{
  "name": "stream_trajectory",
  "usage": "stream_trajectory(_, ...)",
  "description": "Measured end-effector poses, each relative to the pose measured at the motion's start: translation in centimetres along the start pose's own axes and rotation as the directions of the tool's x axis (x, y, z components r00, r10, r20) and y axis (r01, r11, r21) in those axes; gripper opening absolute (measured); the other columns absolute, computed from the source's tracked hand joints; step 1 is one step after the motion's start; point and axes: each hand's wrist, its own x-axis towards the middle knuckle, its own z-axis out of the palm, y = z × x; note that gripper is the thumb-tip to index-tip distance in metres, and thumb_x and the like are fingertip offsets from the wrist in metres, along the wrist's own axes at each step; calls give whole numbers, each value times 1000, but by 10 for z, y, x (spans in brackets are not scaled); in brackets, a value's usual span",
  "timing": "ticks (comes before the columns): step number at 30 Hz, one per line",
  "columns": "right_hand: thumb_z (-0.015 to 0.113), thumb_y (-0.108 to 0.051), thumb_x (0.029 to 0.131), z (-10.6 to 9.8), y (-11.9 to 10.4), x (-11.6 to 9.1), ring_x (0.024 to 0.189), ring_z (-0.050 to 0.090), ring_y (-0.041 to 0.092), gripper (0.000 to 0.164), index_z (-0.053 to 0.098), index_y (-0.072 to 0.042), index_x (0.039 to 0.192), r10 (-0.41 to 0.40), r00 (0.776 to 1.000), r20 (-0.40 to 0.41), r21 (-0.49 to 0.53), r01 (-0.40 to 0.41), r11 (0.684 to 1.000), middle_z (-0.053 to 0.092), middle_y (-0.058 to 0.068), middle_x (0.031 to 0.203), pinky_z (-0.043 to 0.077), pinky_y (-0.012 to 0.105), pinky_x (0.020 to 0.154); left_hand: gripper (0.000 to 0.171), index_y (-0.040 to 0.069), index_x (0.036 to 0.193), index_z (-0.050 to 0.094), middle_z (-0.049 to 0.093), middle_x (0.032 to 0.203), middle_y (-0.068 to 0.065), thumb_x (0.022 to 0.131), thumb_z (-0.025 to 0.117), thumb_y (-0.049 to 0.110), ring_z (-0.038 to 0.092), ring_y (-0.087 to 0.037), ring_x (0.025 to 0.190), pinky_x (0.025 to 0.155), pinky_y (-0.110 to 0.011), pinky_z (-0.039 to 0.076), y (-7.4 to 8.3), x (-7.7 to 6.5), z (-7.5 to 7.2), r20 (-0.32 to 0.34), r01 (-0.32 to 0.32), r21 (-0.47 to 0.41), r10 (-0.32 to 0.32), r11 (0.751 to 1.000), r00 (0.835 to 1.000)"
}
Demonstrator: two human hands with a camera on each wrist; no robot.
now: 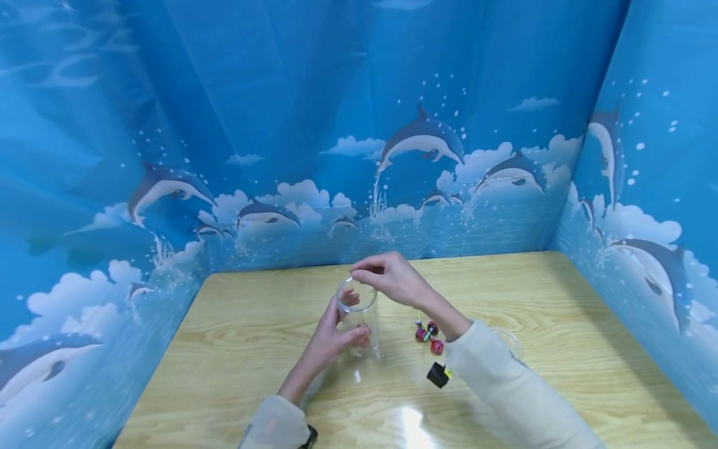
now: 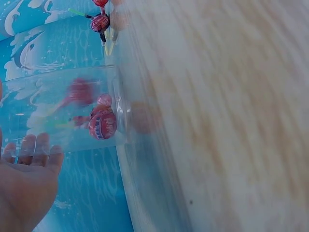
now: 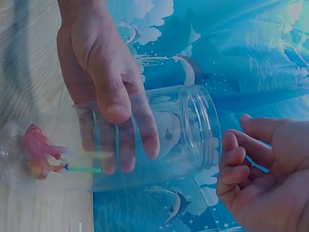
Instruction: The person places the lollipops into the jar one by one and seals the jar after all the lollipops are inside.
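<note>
A clear plastic jar (image 1: 371,319) stands on the table, its round mouth facing up. My left hand (image 1: 326,340) grips its side, with thumb and fingers on opposite sides of the wall. Over the rim is my right hand (image 1: 395,280), fingers loosely bent; the right wrist view shows a gap between thumb and fingers, with nothing held. Wrapped lollipops (image 3: 36,145) lie at the jar's bottom, one with a green stick. In the left wrist view a blurred red lollipop (image 2: 80,92) shows inside, above them.
Several lollipops (image 1: 437,347) lie on the wooden table (image 1: 224,374) right of the jar. Nearer the front is a small black block (image 1: 438,375) with a yellow part. A clear round lid (image 1: 517,344) lies partly behind the right sleeve. A dolphin-print curtain (image 1: 314,237) surrounds the table.
</note>
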Motion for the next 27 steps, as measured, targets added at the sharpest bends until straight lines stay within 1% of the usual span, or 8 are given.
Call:
stream_trajectory(2,64,-28,104,-4,1,-4,93,67,21,31,72,-9,128,28,999,-22,26,-27,999,73,5,115,60,34,79,80,6,153,39,53,146,-25,86,84,5,50,-39,136,117,-61,35,-1,1,0,-3,-17,1,17,1000,1000)
stream_trajectory(4,64,-28,105,-9,3,-9,91,67,23,32,71,-9,129,50,998,-41,53,-47,997,73,6,114,61,36,79,81,3,152,40,53,146,-25,85,84,5,50,-40,136,118,-61,34,-1,1,0,-4,-34,-3,34,999,999)
stream_trajectory(6,64,-28,105,-16,6,-17,90,67,23,32,71,-9,130,73,996,-58,66,-69,995,73,6,112,61,36,78,81,3,152,40,54,146,-25,84,85,6,50,-40,137,118,-61,34,-1,1,0,-5,-34,-9,34,999,999)
stream_trajectory(10,64,-29,104,-27,20,-34,82,63,21,33,71,-8,129,109,990,-93,50,-105,993,72,5,101,54,31,66,82,9,153,41,53,148,-21,84,86,10,49,-39,138,117,-63,34,1,1,0,-8,0,-5,0,1000,1000)
stream_trajectory(14,66,-31,103,-34,36,-54,75,57,23,33,72,-8,127,164,979,-119,47,-160,986,68,5,90,46,28,56,84,14,154,41,53,149,-18,83,87,14,48,-39,139,117,-63,33,3,1,0,-10,40,11,-40,999,999)
stream_trajectory(18,66,-28,103,-38,51,-74,72,55,22,33,71,-5,127,203,971,-130,50,-198,979,65,6,86,45,28,54,84,15,153,41,53,149,-17,83,87,16,48,-39,138,117,-63,33,4,1,0,-9,49,26,-49,998,999)
stream_trajectory(21,66,-26,103,-38,60,-87,72,56,22,34,70,-3,128,229,962,-147,55,-223,973,65,6,86,46,28,55,84,16,153,41,53,149,-16,83,87,17,48,-38,138,117,-63,33,3,0,0,-8,51,32,-50,998,999)
stream_trajectory(27,67,-24,102,-32,81,-109,74,59,21,35,69,-2,128,276,944,-182,77,-266,961,67,5,87,48,27,56,84,17,153,41,53,148,-15,83,87,16,48,-38,138,117,-63,32,2,1,1,-9,55,39,-55,998,998)
